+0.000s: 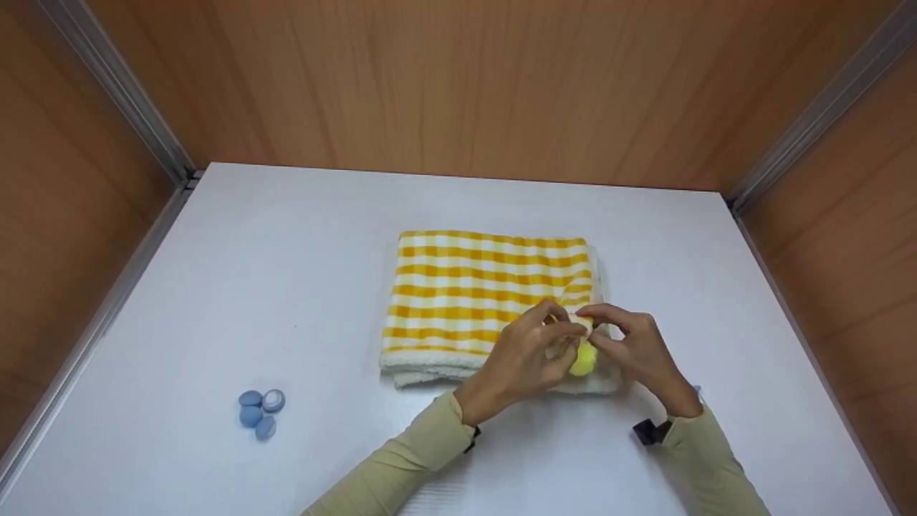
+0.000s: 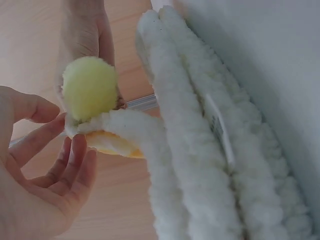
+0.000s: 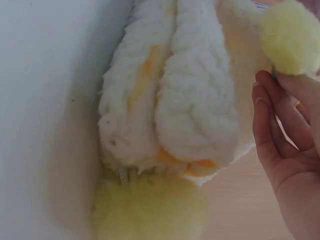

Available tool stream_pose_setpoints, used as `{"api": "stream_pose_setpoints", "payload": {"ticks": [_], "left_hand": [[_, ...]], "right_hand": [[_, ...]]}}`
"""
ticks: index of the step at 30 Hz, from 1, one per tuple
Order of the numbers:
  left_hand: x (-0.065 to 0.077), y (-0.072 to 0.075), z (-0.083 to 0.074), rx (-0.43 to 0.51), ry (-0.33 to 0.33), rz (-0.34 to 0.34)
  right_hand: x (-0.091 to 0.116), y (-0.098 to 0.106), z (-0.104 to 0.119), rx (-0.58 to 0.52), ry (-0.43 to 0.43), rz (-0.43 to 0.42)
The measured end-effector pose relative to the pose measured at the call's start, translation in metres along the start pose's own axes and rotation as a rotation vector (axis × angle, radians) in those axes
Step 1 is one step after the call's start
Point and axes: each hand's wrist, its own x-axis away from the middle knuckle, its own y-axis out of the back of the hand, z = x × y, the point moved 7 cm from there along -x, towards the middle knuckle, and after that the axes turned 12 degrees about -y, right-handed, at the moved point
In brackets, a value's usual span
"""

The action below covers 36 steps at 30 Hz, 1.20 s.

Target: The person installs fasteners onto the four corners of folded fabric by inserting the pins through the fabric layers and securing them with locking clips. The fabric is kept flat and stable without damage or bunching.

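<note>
A folded blanket (image 1: 487,287), yellow-and-white checked with white fleece edges, lies on the white table. A fluffy yellow pompom (image 1: 584,360) hangs at its raised near-right corner. My left hand (image 1: 526,351) pinches that corner in its fingertips, the fleece (image 2: 112,122) showing beside them in the left wrist view. Meeting it from the other side, my right hand (image 1: 637,351) has thumb and index finger pressed together. A sliver of a small blue-green piece (image 3: 274,74) shows between these fingertips, just below the pompom; the rest is hidden.
Several small round blue pieces (image 1: 251,416) sit in a cluster at the table's front left. A second yellow pompom (image 3: 150,207) hangs from the blanket's lower layers. Wooden panels (image 1: 458,86) stand at the back and both sides of the table.
</note>
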Motion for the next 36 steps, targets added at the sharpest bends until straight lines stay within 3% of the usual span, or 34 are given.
{"api": "stream_pose_setpoints", "payload": {"ticks": [10, 16, 28, 36], "left_hand": [[0.014, 0.023, 0.021, -0.109, 0.047, 0.005], [0.027, 0.041, 0.032, -0.225, 0.046, -0.02], [0.067, 0.105, 0.051, -0.408, 0.12, -0.098], [0.098, 0.152, 0.064, -0.501, 0.281, -0.096]], "right_hand": [[-0.004, 0.002, -0.002, 0.039, -0.003, -0.017], [-0.006, -0.002, -0.008, 0.046, -0.022, -0.019], [-0.009, -0.011, -0.006, 0.053, -0.01, -0.009], [-0.01, -0.012, -0.003, 0.036, 0.031, 0.018]]}}
